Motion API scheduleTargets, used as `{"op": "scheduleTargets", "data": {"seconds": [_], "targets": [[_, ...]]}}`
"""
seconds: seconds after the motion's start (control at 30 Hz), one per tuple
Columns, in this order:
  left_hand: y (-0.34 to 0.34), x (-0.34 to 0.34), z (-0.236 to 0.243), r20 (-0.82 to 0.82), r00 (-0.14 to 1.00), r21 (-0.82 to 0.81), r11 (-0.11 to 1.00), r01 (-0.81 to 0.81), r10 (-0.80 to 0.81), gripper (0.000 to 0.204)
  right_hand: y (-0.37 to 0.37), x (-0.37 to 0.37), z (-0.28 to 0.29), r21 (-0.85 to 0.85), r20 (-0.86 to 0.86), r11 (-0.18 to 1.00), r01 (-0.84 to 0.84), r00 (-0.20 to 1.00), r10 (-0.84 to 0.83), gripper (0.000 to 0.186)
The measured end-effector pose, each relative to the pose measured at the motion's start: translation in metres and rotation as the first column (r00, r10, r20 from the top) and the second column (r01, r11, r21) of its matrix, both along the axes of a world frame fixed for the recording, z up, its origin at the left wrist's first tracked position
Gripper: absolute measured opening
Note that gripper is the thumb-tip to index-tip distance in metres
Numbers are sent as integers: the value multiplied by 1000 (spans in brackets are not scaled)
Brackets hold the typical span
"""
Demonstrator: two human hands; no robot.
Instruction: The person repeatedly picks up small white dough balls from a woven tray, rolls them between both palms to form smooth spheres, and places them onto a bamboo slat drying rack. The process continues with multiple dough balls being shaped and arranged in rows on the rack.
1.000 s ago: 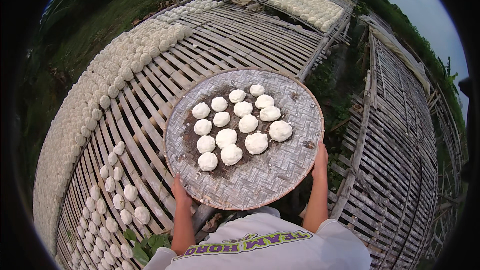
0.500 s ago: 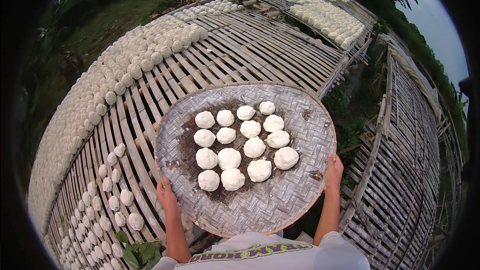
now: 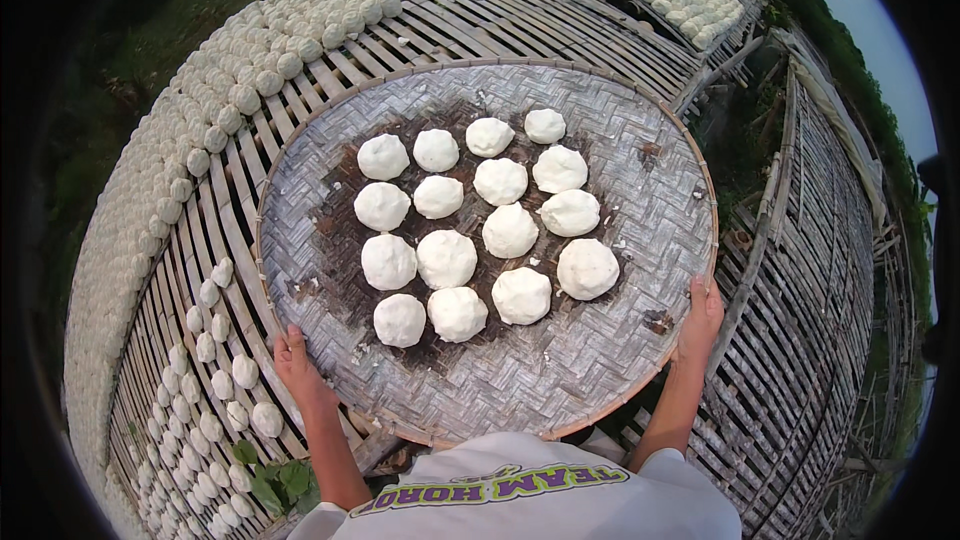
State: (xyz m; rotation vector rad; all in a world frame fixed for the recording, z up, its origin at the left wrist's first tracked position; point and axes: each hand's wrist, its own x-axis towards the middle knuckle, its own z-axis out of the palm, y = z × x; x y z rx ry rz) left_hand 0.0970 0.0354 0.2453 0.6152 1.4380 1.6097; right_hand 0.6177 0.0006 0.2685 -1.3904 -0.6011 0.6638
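Here, the left hand (image 3: 303,372) and the right hand (image 3: 699,325) hold a round woven tray (image 3: 640,230) by its opposite sides; each grip is closed on the edge, with its underside hidden. The tray is in front of the pale shirt (image 3: 510,517) and hides a part of the bamboo bench (image 3: 450,25). Sixteen white lumps (image 3: 510,230) lie on the tray, and other lumps (image 3: 245,372) rest on the bench, at left.

"Where are the lumps (image 3: 447,258) set?"
"In four rows of four, about the middle of the tray (image 3: 540,385)."
"And beyond?"
"On the rack behind (image 3: 560,25), packed lumps (image 3: 190,145) are ranged along the left edge, looser lumps (image 3: 210,427) toward the near-left corner; another rack (image 3: 800,340) is set rightward."
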Motion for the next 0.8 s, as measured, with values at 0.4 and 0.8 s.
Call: {"op": "scheduleTargets", "data": {"seconds": [0.4,0.8], "targets": [[157,-2,-40,109,994,151,988,12,-29,27,171,43,-24,108,68,991,-75,995,68,34],[294,15,-205,-136,979,-224,958,-177,150,39,356,59,-156,-406,380,911,77,921,92,33]]}}
